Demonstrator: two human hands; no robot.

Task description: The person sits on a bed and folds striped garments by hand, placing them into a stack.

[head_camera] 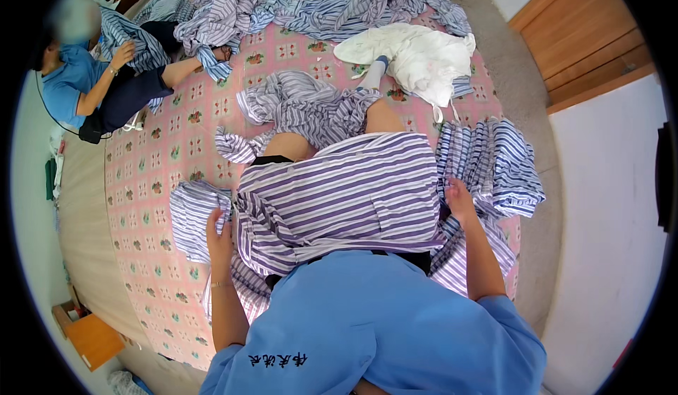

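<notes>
A purple-and-white striped shirt (339, 194) with buttons lies spread across my lap, its sleeve folded in at the left. My left hand (218, 236) is beside the shirt's left edge, fingers apart, over a folded striped garment (193, 217). My right hand (460, 200) is at the shirt's right edge, against a row of folded blue-and-white striped garments (516, 167). Whether its fingers pinch any cloth is hidden. Beyond my knees, a crumpled grey-striped heap (310, 104) lies between my legs.
Patterned pink sheeting (153, 225) covers the surface. A white cloth (418, 59) lies by my right foot, before a large striped garment heap (339, 11). A co-worker (79, 82) sits at upper left with striped cloth. A wooden door (582, 35) stands at right.
</notes>
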